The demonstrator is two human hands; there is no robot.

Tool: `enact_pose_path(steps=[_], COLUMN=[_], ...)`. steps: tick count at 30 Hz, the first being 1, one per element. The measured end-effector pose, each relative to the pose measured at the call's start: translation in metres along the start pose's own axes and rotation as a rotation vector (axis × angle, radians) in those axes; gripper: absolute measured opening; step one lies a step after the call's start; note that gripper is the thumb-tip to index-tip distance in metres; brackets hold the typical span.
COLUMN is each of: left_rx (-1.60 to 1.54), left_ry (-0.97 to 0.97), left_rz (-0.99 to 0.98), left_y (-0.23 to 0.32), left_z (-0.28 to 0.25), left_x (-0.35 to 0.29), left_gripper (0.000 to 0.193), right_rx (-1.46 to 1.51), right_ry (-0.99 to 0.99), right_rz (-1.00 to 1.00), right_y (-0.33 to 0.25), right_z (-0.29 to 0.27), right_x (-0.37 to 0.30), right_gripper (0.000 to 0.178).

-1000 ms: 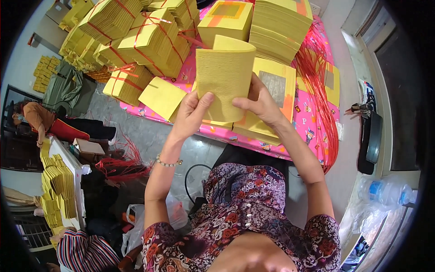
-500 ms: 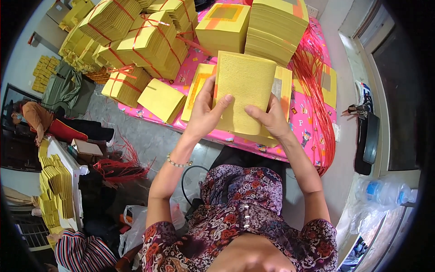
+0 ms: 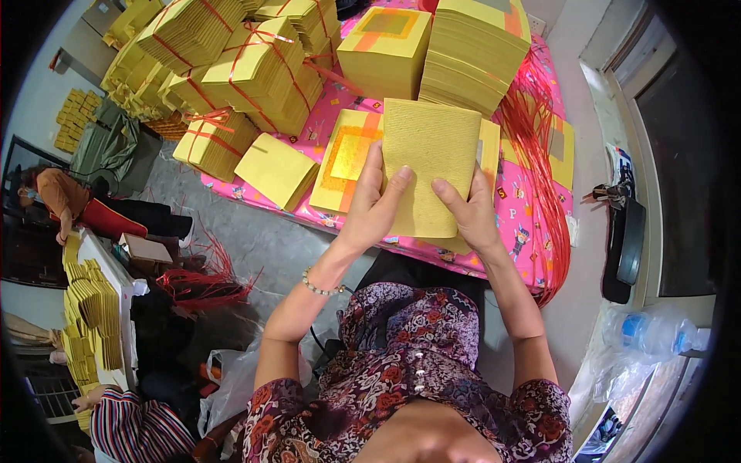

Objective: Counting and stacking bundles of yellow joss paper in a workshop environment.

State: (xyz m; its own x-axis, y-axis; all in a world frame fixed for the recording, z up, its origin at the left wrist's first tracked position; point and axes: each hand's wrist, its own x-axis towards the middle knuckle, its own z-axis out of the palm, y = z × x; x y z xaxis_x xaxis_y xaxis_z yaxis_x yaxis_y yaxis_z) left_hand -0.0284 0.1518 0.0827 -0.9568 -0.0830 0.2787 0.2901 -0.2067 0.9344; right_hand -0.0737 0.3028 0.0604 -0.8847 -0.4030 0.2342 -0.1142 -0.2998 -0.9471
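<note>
Between my two hands is a folded stack of yellow paper (image 3: 429, 143), textured and held upright above the table's near edge. My left hand (image 3: 378, 193) grips its left side, thumb across the front face. On the right side my right hand (image 3: 471, 204) does the same, fingers behind. The fingers behind the stack are mostly hidden. Just left of it, on the pink patterned tablecloth (image 3: 316, 127), lies a yellow sheet with a gold and orange square (image 3: 347, 158). Another sheet with a grey square (image 3: 488, 150) shows partly behind my right hand.
Tall yellow paper stacks (image 3: 471, 62) and bundles tied with red ribbon (image 3: 258, 73) fill the table's back. A folded yellow bundle (image 3: 276, 170) lies at the left edge. Long red strips (image 3: 544, 193) hang off the right. Two people work at a side table (image 3: 127, 309) on the left.
Both hands have shifted slightly right and toward me with the yellow paper stack. More of the gold-squared sheet on the left now shows.
</note>
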Motion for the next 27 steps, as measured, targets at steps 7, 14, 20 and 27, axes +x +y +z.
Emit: enact_pose_path(steps=[7,14,20,27], left_rx=[0.09,0.084,0.068,-0.073], left_ry=[0.001,0.036,0.007,0.018], left_rz=[0.029,0.049,0.027,-0.107], left_y=[0.0,0.0,0.003,0.008], left_z=[0.004,0.012,0.014,0.015], left_x=[-0.007,-0.019,-0.029,-0.024], left_gripper=[0.033,0.036,0.039,0.04], right_rx=[0.034,-0.087,-0.095,-0.247], right_ry=[0.046,0.119,0.148,0.126], right_rz=[0.013,-0.055,-0.046,0.019], right_y=[-0.007,-0.009,-0.017,-0.028], right_z=[-0.002,0.0,0.004,0.002], right_x=[-0.005,-0.017,-0.031,-0.022], right_gripper=[0.045,0.04,0.04,0.036])
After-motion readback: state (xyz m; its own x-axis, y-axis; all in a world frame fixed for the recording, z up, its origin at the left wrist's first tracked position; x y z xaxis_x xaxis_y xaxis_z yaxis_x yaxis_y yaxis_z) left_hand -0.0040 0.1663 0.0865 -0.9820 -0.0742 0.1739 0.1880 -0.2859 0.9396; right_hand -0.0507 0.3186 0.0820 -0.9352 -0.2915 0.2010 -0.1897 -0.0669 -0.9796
